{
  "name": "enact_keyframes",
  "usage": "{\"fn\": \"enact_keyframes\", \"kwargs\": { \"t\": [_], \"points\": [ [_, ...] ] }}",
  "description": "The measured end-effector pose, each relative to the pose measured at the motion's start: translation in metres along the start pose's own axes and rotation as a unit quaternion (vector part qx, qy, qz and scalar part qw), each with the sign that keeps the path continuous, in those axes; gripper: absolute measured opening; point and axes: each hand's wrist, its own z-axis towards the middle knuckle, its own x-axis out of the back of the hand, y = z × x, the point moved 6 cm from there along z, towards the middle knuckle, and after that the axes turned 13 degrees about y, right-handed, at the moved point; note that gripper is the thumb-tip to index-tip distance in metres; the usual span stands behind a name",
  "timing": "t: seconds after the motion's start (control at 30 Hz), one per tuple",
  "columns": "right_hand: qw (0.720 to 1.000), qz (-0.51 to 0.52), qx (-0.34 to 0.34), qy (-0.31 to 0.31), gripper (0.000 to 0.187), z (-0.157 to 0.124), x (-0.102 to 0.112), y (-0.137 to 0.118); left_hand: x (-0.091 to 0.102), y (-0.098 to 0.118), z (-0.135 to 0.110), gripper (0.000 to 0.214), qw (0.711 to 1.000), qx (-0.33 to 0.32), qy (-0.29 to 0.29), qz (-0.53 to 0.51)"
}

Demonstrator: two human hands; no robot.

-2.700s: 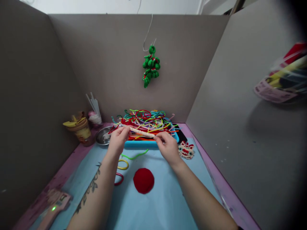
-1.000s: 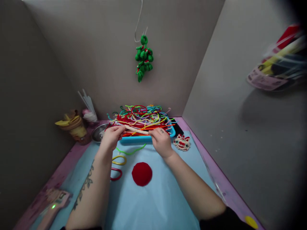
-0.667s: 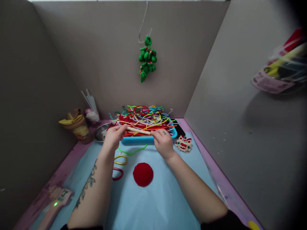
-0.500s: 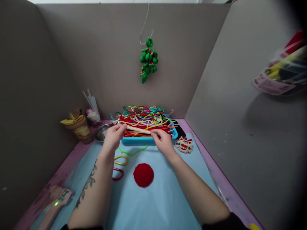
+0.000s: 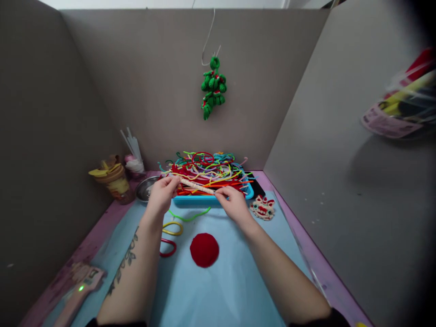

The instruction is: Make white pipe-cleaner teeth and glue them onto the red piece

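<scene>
Both forearms reach forward from the bottom edge, angling inward so that the hands nearly face each other. The left hand [image 5: 163, 193], slightly the higher of the two in view, has its fingers curled and grips one end of a cream, ribbed chenille strip [image 5: 196, 186] between thumb and fingertips. The right hand [image 5: 235, 202], back upward and wrist roughly in line with its forearm, pinches the other end. The strip spans the gap between them nearly straight, sloping down toward the right hand, and appears in front of the heaped chenille stems [image 5: 209, 163] in a blue tray [image 5: 204, 200]. Nearer the person, a red fuzzy disc [image 5: 204, 250] lies on the blue sheet [image 5: 218, 295] covering the surface [image 5: 284, 206], between the forearms.
</scene>
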Motion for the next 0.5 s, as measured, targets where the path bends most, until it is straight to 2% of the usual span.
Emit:
{"fn": "enact_keyframes", "kwargs": {
  "t": [0.23, 0.33, 0.43, 0.5],
  "points": [
    [0.98, -0.116, 0.145, 0.073, 0.016, -0.011, 0.006, -0.018, 0.004, -0.005, 0.001, 0.031, 0.998, 0.041, 0.037, 0.0],
    [0.97, -0.134, 0.177, 0.101, 0.02, -0.016, 0.007, -0.022, 0.005, -0.007, 0.002, 0.031, 0.997, 0.054, 0.049, 0.017],
    [0.983, -0.071, 0.143, 0.094, 0.02, -0.014, 0.005, -0.017, 0.004, -0.007, 0.002, 0.029, 0.997, 0.055, 0.058, 0.013],
    [0.995, 0.0, 0.06, 0.083, 0.012, -0.009, 0.003, -0.006, 0.004, -0.004, 0.004, 0.028, 0.998, 0.039, 0.054, -0.014]
  ]
}}
